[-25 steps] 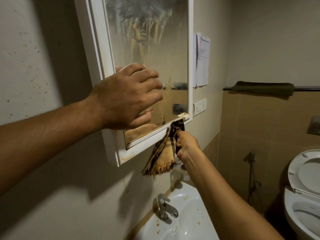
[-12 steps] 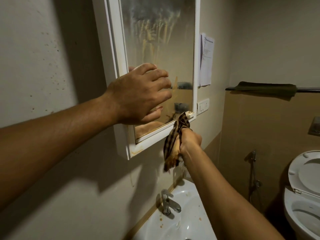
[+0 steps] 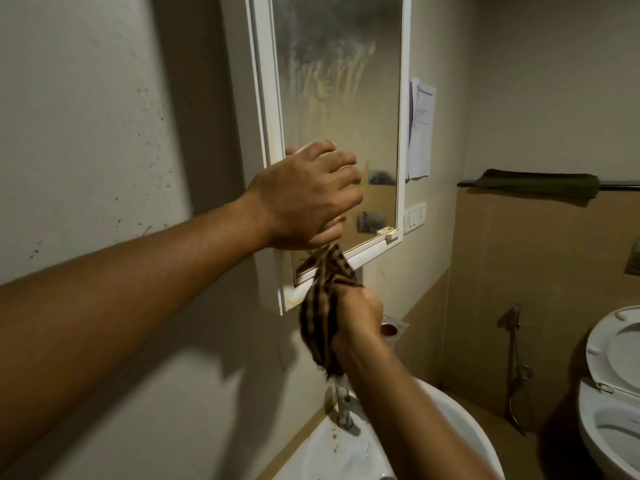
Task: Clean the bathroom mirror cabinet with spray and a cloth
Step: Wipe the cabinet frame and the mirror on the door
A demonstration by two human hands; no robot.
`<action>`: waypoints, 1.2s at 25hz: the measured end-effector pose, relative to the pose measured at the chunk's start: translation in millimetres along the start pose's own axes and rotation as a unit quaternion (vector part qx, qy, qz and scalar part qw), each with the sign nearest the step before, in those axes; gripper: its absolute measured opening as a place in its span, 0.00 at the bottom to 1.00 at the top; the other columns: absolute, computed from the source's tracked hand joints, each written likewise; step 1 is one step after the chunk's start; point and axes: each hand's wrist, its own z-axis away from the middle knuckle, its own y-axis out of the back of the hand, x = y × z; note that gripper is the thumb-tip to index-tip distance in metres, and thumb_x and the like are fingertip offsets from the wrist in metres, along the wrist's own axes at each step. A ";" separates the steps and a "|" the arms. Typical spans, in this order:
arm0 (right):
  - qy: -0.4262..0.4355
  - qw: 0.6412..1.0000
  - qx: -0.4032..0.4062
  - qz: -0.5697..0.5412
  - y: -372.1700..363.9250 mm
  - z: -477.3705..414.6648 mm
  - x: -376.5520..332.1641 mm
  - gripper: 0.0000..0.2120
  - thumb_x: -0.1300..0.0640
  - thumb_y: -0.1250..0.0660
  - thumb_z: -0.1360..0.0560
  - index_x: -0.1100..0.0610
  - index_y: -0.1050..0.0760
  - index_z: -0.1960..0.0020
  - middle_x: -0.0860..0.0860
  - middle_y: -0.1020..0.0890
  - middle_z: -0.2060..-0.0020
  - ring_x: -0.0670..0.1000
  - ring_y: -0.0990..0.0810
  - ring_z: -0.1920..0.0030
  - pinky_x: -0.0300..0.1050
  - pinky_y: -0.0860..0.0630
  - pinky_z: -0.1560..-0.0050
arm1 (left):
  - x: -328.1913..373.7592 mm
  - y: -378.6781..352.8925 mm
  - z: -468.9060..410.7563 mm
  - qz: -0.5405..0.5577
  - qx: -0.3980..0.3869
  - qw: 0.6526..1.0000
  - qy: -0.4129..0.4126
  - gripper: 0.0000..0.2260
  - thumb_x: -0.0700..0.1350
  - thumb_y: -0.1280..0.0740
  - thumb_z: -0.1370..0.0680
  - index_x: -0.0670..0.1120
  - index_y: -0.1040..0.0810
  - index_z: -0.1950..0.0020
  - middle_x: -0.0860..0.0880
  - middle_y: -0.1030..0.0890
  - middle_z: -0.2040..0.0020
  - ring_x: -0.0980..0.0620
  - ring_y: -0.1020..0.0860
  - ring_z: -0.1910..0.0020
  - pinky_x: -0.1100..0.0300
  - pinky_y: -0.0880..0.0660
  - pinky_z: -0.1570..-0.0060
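Brown-and-black striped cloth (image 3: 323,306) is bunched against the bottom frame rail of the mirror cabinet (image 3: 266,133), near its lower left corner. The right hand (image 3: 358,315) grips it, fingers curled tight round the wad. The left hand (image 3: 304,195) rests on the lower part of the mirror, its fingers (image 3: 341,159) loosely bent and a little spread, holding nothing; it seems to steady the door.

By my reading the job is about midway. The upper glass (image 3: 336,74) carries cloudy vertical streaks, probably spray or smears not yet wiped off, though the dim light makes that hard to tell. The white frame shows yellowish stains at the bottom corner. The lower edge is the part in hand; the glass, side rails and cabinet body look left to do.

Counted: one cabinet with one door, one cloth, two hands, no spray bottle in view. Around it are one sink (image 3: 311,455), one tap (image 3: 343,410), one toilet (image 3: 609,344), one dark towel (image 3: 536,187) on a rail and one paper notice (image 3: 422,133) on the wall.
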 end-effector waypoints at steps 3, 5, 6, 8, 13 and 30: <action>0.021 0.996 -0.063 0.061 -5.1 28.6 20.7 0.04 0.67 0.36 0.20 0.63 0.23 0.49 0.57 0.17 0.56 0.52 0.17 0.59 0.44 0.19 0.63 | -0.6 -0.5 0.3 0.000 0.004 1.000 0.000 0.26 0.60 0.50 0.19 0.47 0.26 0.31 0.41 0.25 0.30 0.39 0.30 0.28 0.40 0.37 0.28; 0.064 0.996 -0.001 0.062 -3.0 8.2 5.5 0.05 0.67 0.35 0.20 0.62 0.22 0.48 0.57 0.16 0.53 0.52 0.17 0.57 0.42 0.21 0.63 | -1.8 1.5 0.9 0.009 0.008 1.000 -0.003 0.25 0.60 0.48 0.19 0.47 0.26 0.30 0.41 0.25 0.30 0.39 0.31 0.28 0.39 0.37 0.28; 0.070 0.995 0.038 0.053 -0.1 -1.0 -5.4 0.05 0.67 0.34 0.20 0.62 0.21 0.48 0.57 0.16 0.52 0.52 0.17 0.56 0.42 0.21 0.62 | -1.5 3.0 1.1 0.018 0.013 1.000 -0.005 0.25 0.59 0.46 0.19 0.47 0.26 0.30 0.41 0.25 0.29 0.39 0.31 0.27 0.39 0.37 0.27; 0.052 0.996 0.064 0.034 -1.0 -4.9 -10.1 0.06 0.66 0.34 0.20 0.62 0.19 0.46 0.57 0.15 0.54 0.53 0.16 0.57 0.44 0.20 0.61 | -4.9 6.3 5.0 0.032 0.033 0.999 0.008 0.25 0.59 0.45 0.20 0.48 0.26 0.29 0.40 0.27 0.28 0.39 0.33 0.25 0.37 0.39 0.25; 0.061 0.995 -0.027 0.069 -11.1 30.9 23.6 0.07 0.69 0.37 0.21 0.65 0.22 0.46 0.59 0.17 0.55 0.54 0.18 0.58 0.42 0.22 0.67 | -26.4 14.6 22.8 0.049 0.072 0.990 0.111 0.26 0.58 0.41 0.22 0.49 0.27 0.27 0.40 0.33 0.23 0.38 0.39 0.21 0.35 0.45 0.23; 0.641 0.657 -0.039 0.395 12.0 -4.4 70.1 0.08 0.54 0.29 0.22 0.54 0.26 0.47 0.52 0.18 0.52 0.52 0.17 0.60 0.44 0.17 0.64 | -30.8 35.0 73.0 0.394 0.160 0.841 0.334 0.28 0.54 0.40 0.19 0.49 0.38 0.20 0.47 0.42 0.18 0.48 0.35 0.22 0.48 0.26 0.34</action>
